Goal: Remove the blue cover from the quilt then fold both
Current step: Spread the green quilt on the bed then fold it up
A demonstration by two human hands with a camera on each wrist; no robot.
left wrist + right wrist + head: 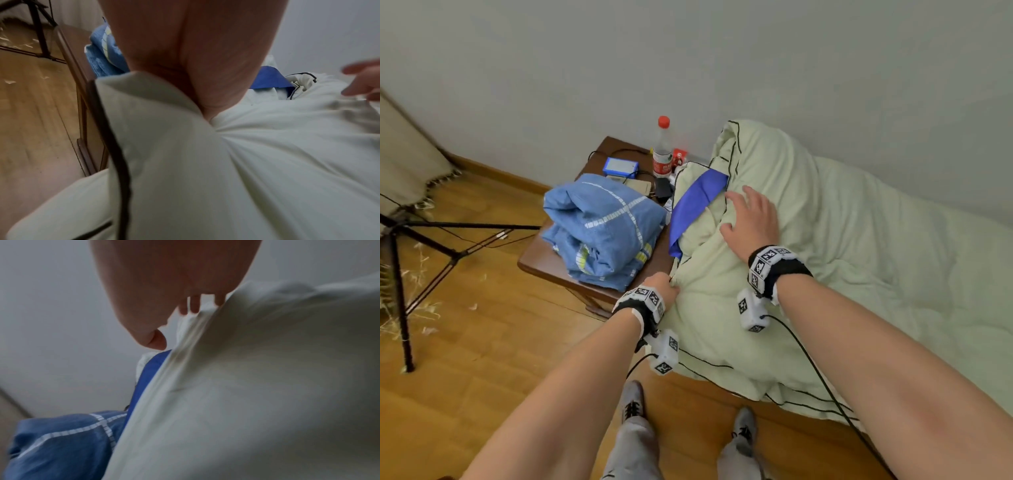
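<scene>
Head view, left hand [662, 286] fingers pinching quilt [842, 240] edge, right hand [751, 219] splayed, wooden floor [482, 342]

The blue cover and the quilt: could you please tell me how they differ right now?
The blue cover is denim blue with pale stripes; the quilt is pale green with dark piping. The cover sits bundled on the nightstand, untouched; the quilt lies on the bed, left hand gripping its edge, right hand pressing it. Both are soft bedding.

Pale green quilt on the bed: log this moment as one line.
stage: folding quilt | pale green quilt: on bed | left hand: grips its edge | right hand: flat on it | folded blue checked cover: on wooden bedside table
</scene>
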